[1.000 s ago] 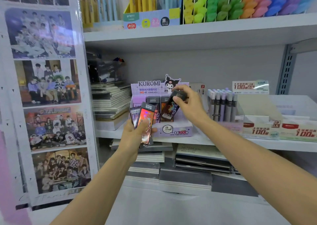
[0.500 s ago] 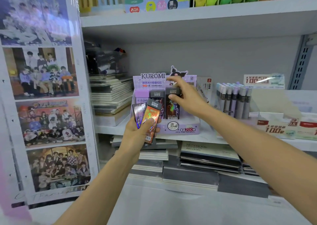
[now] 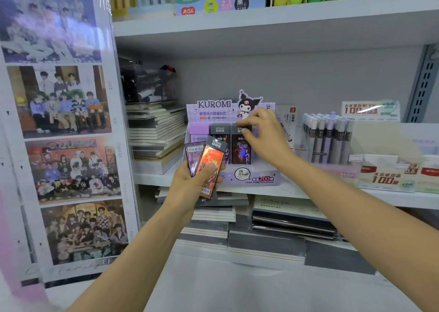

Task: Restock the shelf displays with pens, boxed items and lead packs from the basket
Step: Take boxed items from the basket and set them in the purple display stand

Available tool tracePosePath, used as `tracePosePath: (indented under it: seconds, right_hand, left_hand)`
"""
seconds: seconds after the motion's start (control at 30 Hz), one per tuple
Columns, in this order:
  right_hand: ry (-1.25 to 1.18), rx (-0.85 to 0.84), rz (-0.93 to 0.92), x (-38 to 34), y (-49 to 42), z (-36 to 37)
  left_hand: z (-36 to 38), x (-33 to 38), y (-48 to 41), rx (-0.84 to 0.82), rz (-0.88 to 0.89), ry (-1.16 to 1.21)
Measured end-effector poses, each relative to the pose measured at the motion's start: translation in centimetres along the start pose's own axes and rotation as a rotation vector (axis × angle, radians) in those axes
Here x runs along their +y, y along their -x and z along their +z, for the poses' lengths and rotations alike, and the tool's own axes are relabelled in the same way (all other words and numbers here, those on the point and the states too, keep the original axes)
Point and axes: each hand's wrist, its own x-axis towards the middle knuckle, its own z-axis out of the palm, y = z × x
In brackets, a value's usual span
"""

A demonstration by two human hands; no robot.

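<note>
orange lead pack (image 3: 210, 158) stands near-vertical, cap tilted right.

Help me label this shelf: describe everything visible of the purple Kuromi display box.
The Kuromi display box is purple cardboard, upright on a shelf between notebooks and pens. Its header card shows KUROMI and a cartoon cut-out; its front lip reads 2B 0.5mm. Packs stand inside, one purple, others dark. The right hand touches the rightmost pack's top; the left hand holds loose packs before its left corner.
</note>
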Motion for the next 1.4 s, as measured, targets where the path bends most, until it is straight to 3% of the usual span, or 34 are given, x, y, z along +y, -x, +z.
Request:
tracePosePath:
  seconds: [0.17, 0.3, 0.37, 0.53, 0.6, 0.7, 0.97, 1.13, 1.4]
  right_hand:
    - [-0.418, 0.03, 0.092, -1.8, 1.2, -1.4]
    - [-0.661, -0.248, 0.278, -3.0, 3.0, -1.5]
    - [-0.765, -0.302, 0.318, -3.1, 3.7, -1.9]
    - [-0.889, -0.13, 0.326, -2.4, 3.5, -4.7]
    - [-0.848, 0.018, 0.302, -1.9, 2.9, -5.9]
    - [-0.545, 0.133, 0.197, -0.8, 2.6, -7.4]
    - [-0.193, 0.098, 0.127, 0.7, 4.5, -5.6]
    - [-0.119, -0.035, 0.089, -0.4, 3.4, -4.2]
    - [-0.177, -0.08, 0.097, 0.7, 2.9, -4.7]
  left_hand:
    - [0.5, 0.6, 0.5, -0.022, 0.003, 0.011]
    - [1.8, 1.4, 1.2, -0.08, 0.006, 0.051]
    - [2.5, 1.8, 1.4, -0.092, -0.001, 0.047]
    - [2.8, 2.0, 1.5, -0.02, -0.061, 0.057]
    - [2.6, 1.8, 1.4, -0.014, -0.029, 0.009]
    - [2.7, 1.3, 1.8, -0.012, -0.007, -0.117]
    - [2.4, 0.6, 1.4, 0.041, 0.003, -0.227]
    - [1.3, 0.7, 1.0, 0.057, 0.014, -0.258]
    - [1.1, 1.0, 1.0, 0.077, 0.053, -0.297]
